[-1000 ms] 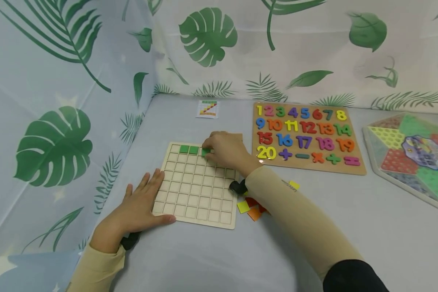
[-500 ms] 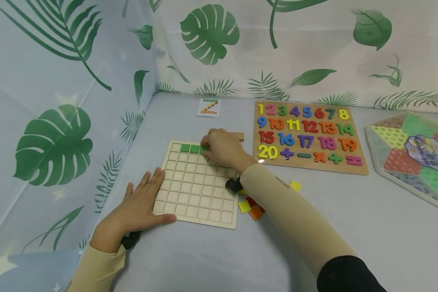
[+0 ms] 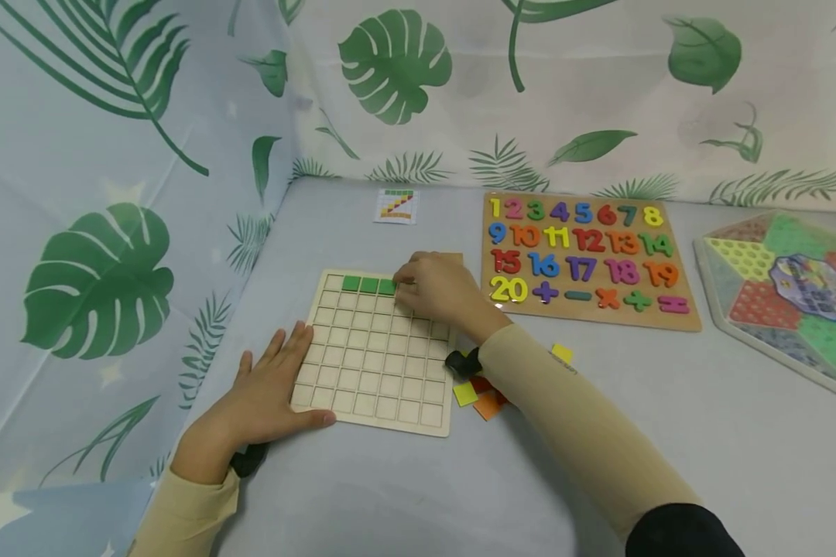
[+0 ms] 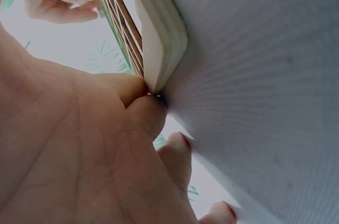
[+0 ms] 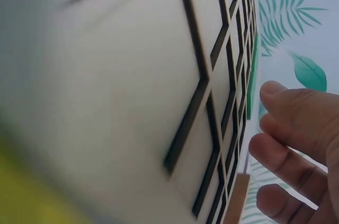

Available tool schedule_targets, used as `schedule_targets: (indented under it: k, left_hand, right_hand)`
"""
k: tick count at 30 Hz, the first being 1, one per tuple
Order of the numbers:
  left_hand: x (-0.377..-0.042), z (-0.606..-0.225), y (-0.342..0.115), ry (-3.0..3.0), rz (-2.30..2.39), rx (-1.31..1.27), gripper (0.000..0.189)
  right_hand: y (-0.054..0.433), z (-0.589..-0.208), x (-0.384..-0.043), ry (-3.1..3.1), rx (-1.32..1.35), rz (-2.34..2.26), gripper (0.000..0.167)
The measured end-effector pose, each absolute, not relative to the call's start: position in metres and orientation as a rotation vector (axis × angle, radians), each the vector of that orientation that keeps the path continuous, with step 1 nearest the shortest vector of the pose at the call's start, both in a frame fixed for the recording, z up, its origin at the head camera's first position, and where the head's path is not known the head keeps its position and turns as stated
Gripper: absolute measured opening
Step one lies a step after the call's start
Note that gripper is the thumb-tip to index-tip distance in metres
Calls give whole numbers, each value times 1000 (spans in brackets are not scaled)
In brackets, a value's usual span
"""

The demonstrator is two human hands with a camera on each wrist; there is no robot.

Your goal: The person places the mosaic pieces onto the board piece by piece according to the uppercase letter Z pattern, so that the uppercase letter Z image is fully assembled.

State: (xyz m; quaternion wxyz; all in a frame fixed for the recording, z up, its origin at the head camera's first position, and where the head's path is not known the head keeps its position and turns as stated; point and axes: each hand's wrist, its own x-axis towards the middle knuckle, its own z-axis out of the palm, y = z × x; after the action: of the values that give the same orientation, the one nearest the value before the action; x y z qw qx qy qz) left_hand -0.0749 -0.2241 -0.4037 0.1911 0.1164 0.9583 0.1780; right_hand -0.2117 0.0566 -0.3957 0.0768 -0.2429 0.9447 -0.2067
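Viewed remotely, I record a play corner, building type undetermined: leaf-printed drapes (image 3: 474,100) at top and left; pale surface (image 3: 362,495) bearing gridded board (image 3: 372,361) centrally, number board (image 3: 564,312) right.

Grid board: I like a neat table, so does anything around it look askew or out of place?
Nothing looks damaged. Slightly untidy: loose tiles lie jumbled beside the grid board, and one yellow tile lies beyond the right sleeve, away from those.

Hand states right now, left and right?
Left hand: open, against the edge of the grid board.
Right hand: open, loosely curled, holding nothing visible.
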Motion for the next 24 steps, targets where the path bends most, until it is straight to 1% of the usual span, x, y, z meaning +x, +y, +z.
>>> schedule_targets:
  k: [8, 13, 18, 24]
  left_hand:
    - [-75, -405, -225, 2687, 501, 333, 131]
    - [-75, -405, -225, 2680, 507, 339, 132]
    - [-75, -405, -225, 2681, 507, 338, 133]
    - [-75, -406, -224, 2683, 503, 344, 133]
  right_hand:
    - [80, -389, -195, 2801, -675, -649, 33]
    - [101, -384, -177, 2797, -643, -714, 31]
    - [124, -382, -159, 2824, -687, -716, 29]
    - [152, -386, -136, 2857, -657, -715, 27]
